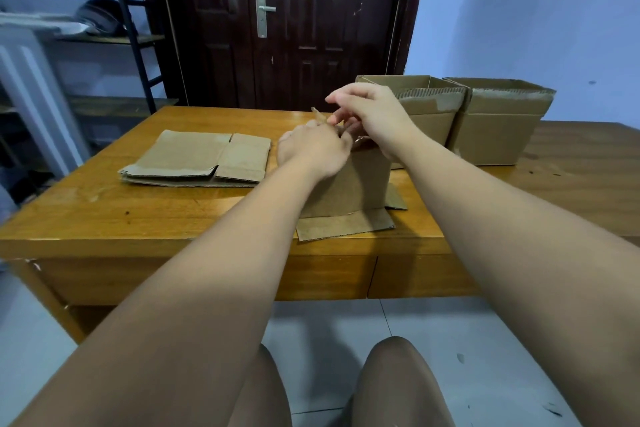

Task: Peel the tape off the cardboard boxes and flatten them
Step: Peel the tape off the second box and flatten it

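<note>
The upright box point(353, 184) stands near the front edge of the surface point(104, 211), its bottom flaps splayed. The left grip point(311, 149) curls over the box's top rim. Just above it, the right grip point(374, 114) pinches a tape strip point(319, 114) that slants up and leftward from the rim. I'd guess the peel follows that line.

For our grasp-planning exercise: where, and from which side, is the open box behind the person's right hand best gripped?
Probably the near top rim of the open box, from above: its mouth faces up, so fingers can drop inside with the thumb on the folded-down flap outside. The second box crowds its right side.
</note>
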Demonstrator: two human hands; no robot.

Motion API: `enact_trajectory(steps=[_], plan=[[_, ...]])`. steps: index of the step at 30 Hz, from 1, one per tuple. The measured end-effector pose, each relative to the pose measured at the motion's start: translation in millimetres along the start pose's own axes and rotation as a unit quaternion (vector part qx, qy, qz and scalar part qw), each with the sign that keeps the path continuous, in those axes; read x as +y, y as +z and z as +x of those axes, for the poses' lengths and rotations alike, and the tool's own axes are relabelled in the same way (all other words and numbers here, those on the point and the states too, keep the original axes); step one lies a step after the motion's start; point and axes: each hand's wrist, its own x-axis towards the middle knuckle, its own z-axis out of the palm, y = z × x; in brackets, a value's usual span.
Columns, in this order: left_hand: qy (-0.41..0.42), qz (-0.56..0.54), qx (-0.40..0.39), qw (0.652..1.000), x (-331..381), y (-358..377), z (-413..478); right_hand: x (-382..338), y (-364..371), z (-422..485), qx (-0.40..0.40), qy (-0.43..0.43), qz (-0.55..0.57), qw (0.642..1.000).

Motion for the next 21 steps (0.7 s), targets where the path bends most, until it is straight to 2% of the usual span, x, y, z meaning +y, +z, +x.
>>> enact_trajectory(steps=[3, 5, 6, 9, 11, 13, 15, 18, 20, 21], plan=[[-0.017, -0.006, 0.030, 0.999, 3, 2, -1, 8, 0, 6, 0.107, 0.020, 0.066, 0.992], [-0.025, -0.006, 0.048, 0.999, 5, 3, -2, 15, 2, 12, 0.190, 0.036, -0.003, 0.981], [-0.030, -0.009, 0.057, 0.998, 6, 4, -2, 19, 2, 14, 0.200, 0.043, -0.061, 0.977], [-0.045, -0.024, 0.071, 0.996, 5, 7, -1, 23, 5, 14, 0.125, 0.048, -0.231, 0.964], [-0.049, -0.031, 0.073, 0.996, 5, 8, -1, 21, 7, 14, 0.051, 0.030, -0.346, 0.936], [-0.060, -0.038, 0.079, 0.994, 5, 8, -2, 22, 8, 13, 0.015, 0.010, -0.424, 0.905], [-0.081, -0.064, 0.079, 0.991, 5, 7, -2, 23, 8, 11, 0.020, 0.008, -0.422, 0.906], [-0.122, -0.165, 0.085, 0.975, 2, 6, 5, 26, 9, 6, 0.048, 0.004, -0.379, 0.924], [-0.126, -0.275, 0.076, 0.950, -2, 3, 11, 27, 9, 5, 0.060, 0.004, -0.373, 0.926], [-0.130, -0.350, 0.076, 0.924, -5, 0, 14, 28, 9, 5, 0.062, 0.006, -0.377, 0.924]])
